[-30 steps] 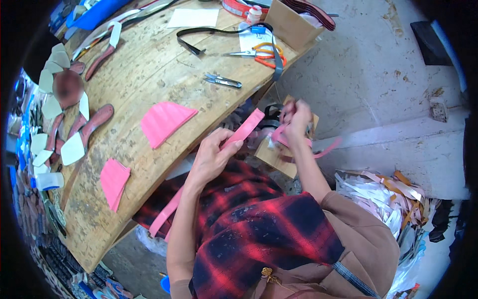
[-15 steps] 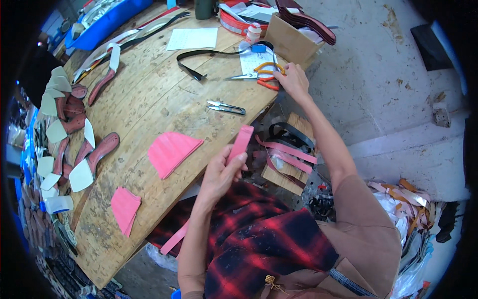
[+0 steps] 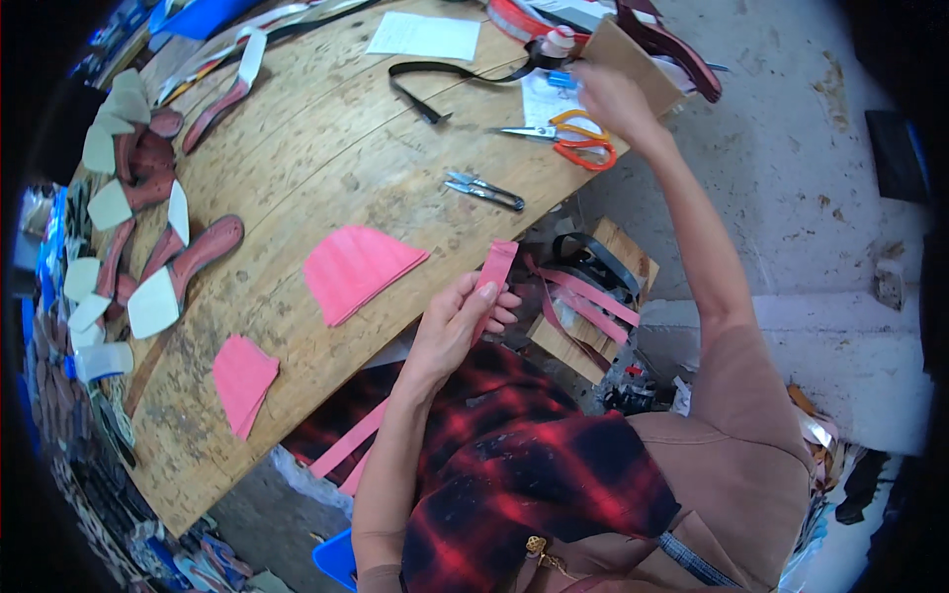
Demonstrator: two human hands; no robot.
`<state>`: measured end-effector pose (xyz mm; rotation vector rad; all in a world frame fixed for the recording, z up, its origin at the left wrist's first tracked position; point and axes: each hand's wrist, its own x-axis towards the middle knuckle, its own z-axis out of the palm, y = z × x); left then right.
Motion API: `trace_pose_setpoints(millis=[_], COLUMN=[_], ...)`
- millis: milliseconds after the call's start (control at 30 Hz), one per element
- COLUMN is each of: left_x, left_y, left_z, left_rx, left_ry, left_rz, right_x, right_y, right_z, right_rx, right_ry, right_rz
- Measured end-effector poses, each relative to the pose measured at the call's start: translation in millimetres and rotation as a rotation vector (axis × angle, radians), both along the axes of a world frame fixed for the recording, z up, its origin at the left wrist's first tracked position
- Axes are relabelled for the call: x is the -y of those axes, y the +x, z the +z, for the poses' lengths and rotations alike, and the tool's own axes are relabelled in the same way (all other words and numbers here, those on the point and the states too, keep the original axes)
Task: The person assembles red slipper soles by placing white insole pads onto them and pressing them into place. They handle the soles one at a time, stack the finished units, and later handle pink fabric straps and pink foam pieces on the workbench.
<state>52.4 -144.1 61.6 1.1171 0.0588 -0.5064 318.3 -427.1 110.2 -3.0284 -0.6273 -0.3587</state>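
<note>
My left hand [image 3: 450,334] pinches a pink strip [image 3: 499,260] just off the table's front edge, its end sticking up past the thumb. A pink length hangs behind my left forearm. Over at the far right, my right hand [image 3: 615,104] reaches beside a small blue object [image 3: 560,79] lying on a paper sheet, close to a cardboard box; motion smears its fingers. Orange-handled scissors [image 3: 583,148] lie just nearer than that hand, apart from it. Thread snips [image 3: 484,192] rest on the wood between my hands.
Two stacks of pink pieces [image 3: 358,272] lie on the wooden table [image 3: 326,168]. A black strap [image 3: 445,69] curls near the back. Reddish-brown shoe insoles with white parts [image 3: 203,262] crowd the left. Below the edge, a wooden stool [image 3: 633,255] carries pink and black strips.
My right hand has left the scissors' handles and moved farther back toward the blue object. My left hand still holds the pink strip. The view has shifted slightly.
</note>
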Motion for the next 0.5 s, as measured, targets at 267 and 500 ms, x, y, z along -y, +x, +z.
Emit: trace_pose_setpoints(millis=[267, 500], left_x=[-5, 4], left_y=[11, 14], left_z=[5, -2], left_rx=[-0.113, -0.083], left_ry=[-0.124, -0.088], left_rz=[-0.037, -0.015], right_x=[15, 10], right_y=[-51, -39], right_z=[-37, -19], right_rx=[-0.306, -0.485], right_ry=[0.086, 0.12], right_rz=[0.06, 0.219])
